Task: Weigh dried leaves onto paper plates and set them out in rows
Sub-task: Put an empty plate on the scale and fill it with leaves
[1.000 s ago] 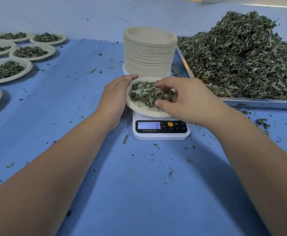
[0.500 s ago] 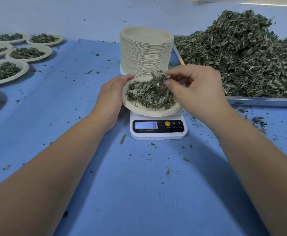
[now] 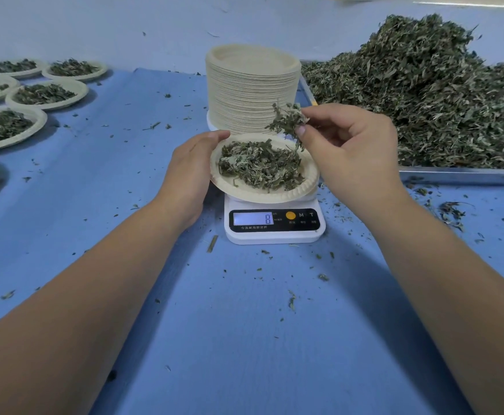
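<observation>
Pinching a downward-hanging leaf tuft (image 3: 288,119), the right hand (image 3: 355,151) hovers — the left hand (image 3: 191,169) clasps the plate (image 3: 262,196).

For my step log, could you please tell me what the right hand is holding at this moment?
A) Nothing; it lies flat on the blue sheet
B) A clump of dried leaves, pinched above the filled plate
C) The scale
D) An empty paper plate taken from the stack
B: the right hand pinches a clump of dried leaves just above the plate by the scale, while the left hand holds that plate's rim.
</observation>
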Action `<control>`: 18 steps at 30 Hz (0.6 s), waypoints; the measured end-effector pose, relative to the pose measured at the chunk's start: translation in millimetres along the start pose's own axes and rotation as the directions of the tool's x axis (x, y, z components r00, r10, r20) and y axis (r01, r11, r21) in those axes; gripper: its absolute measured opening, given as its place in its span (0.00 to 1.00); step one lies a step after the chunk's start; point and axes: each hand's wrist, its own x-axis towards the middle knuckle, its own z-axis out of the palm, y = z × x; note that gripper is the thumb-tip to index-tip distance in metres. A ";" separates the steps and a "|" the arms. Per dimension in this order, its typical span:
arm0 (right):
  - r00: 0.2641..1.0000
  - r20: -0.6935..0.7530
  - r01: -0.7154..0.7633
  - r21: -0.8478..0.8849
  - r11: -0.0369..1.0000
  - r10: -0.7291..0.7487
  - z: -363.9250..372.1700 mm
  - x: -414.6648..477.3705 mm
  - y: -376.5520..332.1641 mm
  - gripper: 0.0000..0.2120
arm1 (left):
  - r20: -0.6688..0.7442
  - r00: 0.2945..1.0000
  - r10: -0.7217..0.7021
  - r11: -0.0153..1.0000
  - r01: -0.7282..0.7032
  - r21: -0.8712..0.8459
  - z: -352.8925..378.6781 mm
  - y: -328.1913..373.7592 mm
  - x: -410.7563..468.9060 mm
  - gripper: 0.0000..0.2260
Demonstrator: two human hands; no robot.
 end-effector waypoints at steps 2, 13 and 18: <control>1.000 0.002 0.001 -0.009 1.000 -0.001 -0.5 -0.4 2.7 0.10 | -0.005 1.000 -0.011 1.000 0.011 0.001 0.0 -0.2 -0.1 0.12; 0.991 -0.114 -0.071 0.038 0.997 0.075 -17.3 16.2 24.1 0.09 | 0.067 0.997 -0.045 0.991 0.036 0.129 -1.6 -2.1 3.3 0.23; 0.952 -0.247 -0.238 -0.234 0.943 0.179 -51.5 31.0 55.6 0.13 | 0.025 0.999 -0.046 0.995 0.043 0.092 -1.1 -1.2 0.7 0.26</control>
